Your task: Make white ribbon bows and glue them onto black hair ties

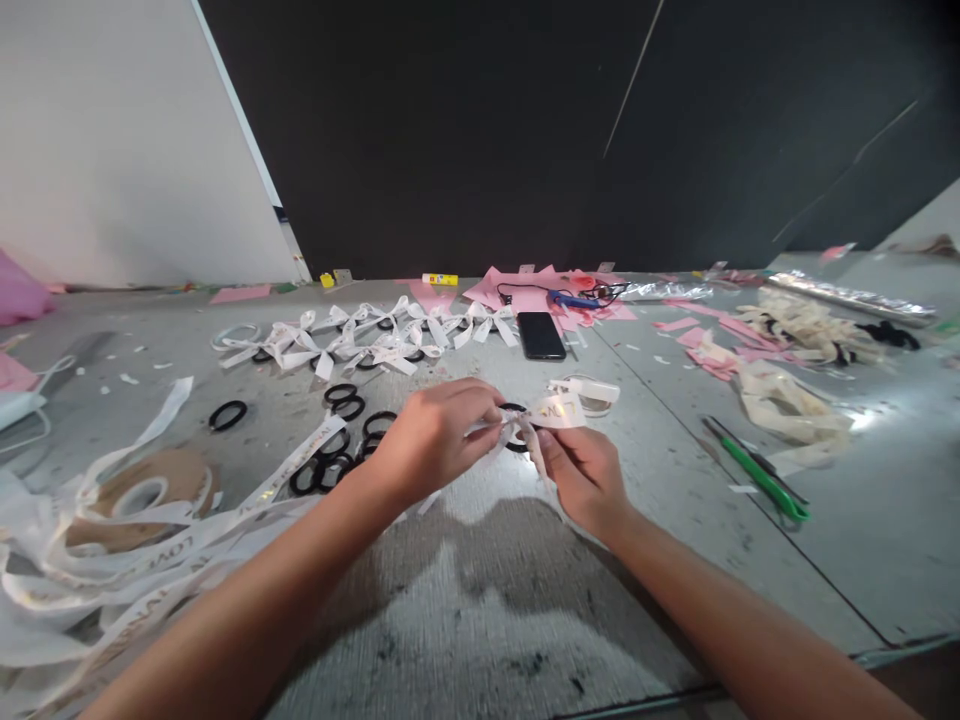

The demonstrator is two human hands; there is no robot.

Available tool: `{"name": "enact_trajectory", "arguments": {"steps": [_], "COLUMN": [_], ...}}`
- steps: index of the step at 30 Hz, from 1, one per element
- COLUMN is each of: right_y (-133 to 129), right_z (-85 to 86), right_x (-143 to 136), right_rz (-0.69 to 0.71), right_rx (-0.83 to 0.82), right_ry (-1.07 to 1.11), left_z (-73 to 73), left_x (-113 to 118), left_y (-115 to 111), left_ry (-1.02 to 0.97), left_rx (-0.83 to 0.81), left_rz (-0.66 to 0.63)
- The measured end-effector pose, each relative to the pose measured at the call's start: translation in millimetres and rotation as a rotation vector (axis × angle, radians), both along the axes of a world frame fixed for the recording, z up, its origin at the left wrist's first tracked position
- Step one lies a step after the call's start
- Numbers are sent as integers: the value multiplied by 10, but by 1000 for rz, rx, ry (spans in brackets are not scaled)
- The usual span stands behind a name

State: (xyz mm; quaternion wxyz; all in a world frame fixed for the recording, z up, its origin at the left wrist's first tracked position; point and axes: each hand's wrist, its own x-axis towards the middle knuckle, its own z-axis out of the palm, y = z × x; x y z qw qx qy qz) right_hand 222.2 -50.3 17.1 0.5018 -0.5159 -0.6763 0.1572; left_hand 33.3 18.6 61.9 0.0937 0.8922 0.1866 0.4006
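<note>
A white ribbon (pixel 561 410) with gold lettering is looped at a black hair tie (pixel 516 447) in the middle of the table. My left hand (pixel 442 435) pinches the ribbon at the left side of the hair tie. From the right, my right hand (pixel 589 475) grips the same ribbon between thumb and fingers, and a tail of it hangs down beside the thumb. Part of the hair tie is hidden behind the ribbon. Several loose black hair ties (pixel 345 400) lie just left of my left hand.
Bow-tied hair ties (pixel 360 335) lie in rows at the back, beside a phone (pixel 541 335). Long ribbon (pixel 142 580) and a cardboard spool (pixel 176 480) cover the left. Green-handled scissors (pixel 757 475) lie right. Pink paper (pixel 495 285) lies along the black wall (pixel 465 140).
</note>
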Motion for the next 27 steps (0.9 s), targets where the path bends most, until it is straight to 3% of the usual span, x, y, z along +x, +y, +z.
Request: {"name": "enact_trajectory", "arguments": {"steps": [11, 19, 24, 27], "right_y": [-16, -15, -20, -13], "right_z": [25, -64, 18, 48], "right_x": [1, 44, -37, -66], "right_rz": [92, 48, -65, -103], "right_rx": [27, 93, 300, 337], "right_ry": [-35, 172, -12, -73], "left_z": [-19, -60, -81, -90], "left_x": [23, 37, 50, 60], "left_y": [-38, -54, -79, -94], "left_ry": [-44, -75, -38, -54], "left_rx": [2, 126, 156, 153], "left_rz": [0, 27, 16, 9]}}
